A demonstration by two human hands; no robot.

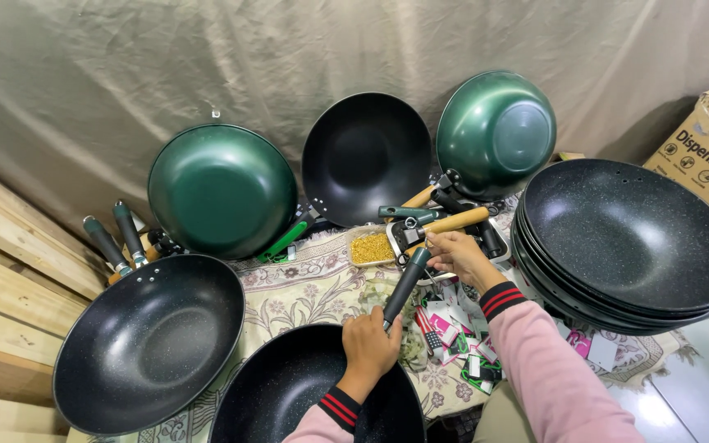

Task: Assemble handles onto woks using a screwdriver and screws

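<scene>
Taking the patterned cloth (pixel 313 287) as the landmark, a speckled black wok (pixel 148 344) lies at its left edge below a green wok (pixel 221 190) propped on its side, with another black wok (pixel 366 157) and a second green one (pixel 496 133) leaning along the cloth's far side. At the cloth's near edge the left hand (pixel 368 344) rests on the rim of a dark pan (pixel 289 394), its fingers curled shut round the lower end of a dark green handle (pixel 406 283). Right of it the right hand (pixel 459 254) pinches the handle's upper end with fingers together, and a stack of black woks (pixel 629 238) sits at the cloth's right edge.
</scene>
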